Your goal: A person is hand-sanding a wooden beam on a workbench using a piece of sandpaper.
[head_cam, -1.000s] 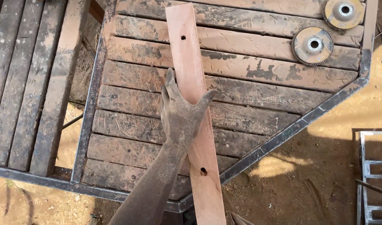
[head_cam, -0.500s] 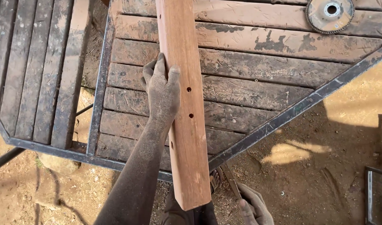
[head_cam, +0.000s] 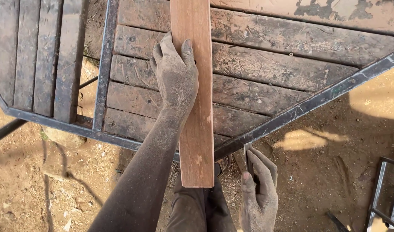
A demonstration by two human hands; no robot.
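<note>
The left hand (head_cam: 176, 77) lies flat on a board (head_cam: 196, 129) cut off above; the right hand (head_cam: 259, 195) pinches a half-hidden metal strip (head_cam: 247, 155).

Left hand (head_cam: 176, 77) presses the reddish plank (head_cam: 196, 107) on the slatted table (head_cam: 265, 86); right hand (head_cam: 259, 193) — low — grips a thin tool (head_cam: 247, 155).

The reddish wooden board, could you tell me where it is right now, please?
In the head view the reddish wooden board lies centre frame across the slatted metal-framed table, pressed down by the left hand, its near end overhanging the edge.
</note>
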